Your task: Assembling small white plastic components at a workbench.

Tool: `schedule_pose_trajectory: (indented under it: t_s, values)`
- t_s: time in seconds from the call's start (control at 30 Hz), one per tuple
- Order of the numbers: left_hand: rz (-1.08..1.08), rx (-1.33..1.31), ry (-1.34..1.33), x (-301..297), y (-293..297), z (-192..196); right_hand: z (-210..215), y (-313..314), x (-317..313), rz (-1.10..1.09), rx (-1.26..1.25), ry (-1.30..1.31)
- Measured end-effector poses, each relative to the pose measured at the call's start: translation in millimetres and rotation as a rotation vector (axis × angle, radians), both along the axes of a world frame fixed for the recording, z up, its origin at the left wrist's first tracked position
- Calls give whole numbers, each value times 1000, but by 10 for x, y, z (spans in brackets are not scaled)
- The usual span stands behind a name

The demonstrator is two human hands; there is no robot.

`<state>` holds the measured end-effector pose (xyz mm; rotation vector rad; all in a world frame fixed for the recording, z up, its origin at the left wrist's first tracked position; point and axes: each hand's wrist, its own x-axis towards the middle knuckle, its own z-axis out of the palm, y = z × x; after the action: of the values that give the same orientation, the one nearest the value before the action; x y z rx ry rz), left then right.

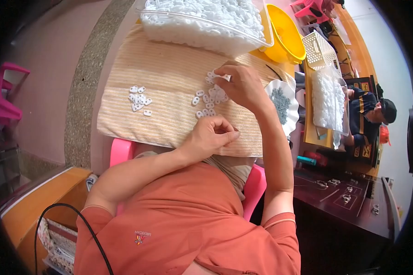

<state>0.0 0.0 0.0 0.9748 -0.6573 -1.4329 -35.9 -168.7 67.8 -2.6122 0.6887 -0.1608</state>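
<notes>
My right hand [245, 87] reaches over a loose pile of small white oval plastic pieces with two holes [209, 99] on the striped cloth. Its thumb and forefinger close on one white piece at the pile's far end. Nearer to me, my left hand [209, 137] hovers just over the cloth's front part, thumb and fingertips pinched together. Whatever that pinch holds is too small to make out. A second, smaller group of white pieces [139, 98] lies to the left. Right of my right forearm stands a white scalloped dish [290, 120] of small grey parts [280, 103].
At the table's far side stands a clear bin [202, 22] heaped with white pieces, beside a yellow basin [287, 36]. To the right, a person [369, 110] in a dark cap sits by another tub of white pieces [328, 101]. A pink stool [7, 96] stands at left.
</notes>
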Motion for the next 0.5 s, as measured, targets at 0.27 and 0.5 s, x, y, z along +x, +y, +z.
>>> schedule_pose_trajectory:
  t_s: [0.27, 0.5]
  values:
    - [36, -7, 46, -57, -18, -51, -110, 32, 139, 170, -199, 201]
    - [37, 13, 60, -48, -3, -43, -179, 53, 170, 158, -234, 266]
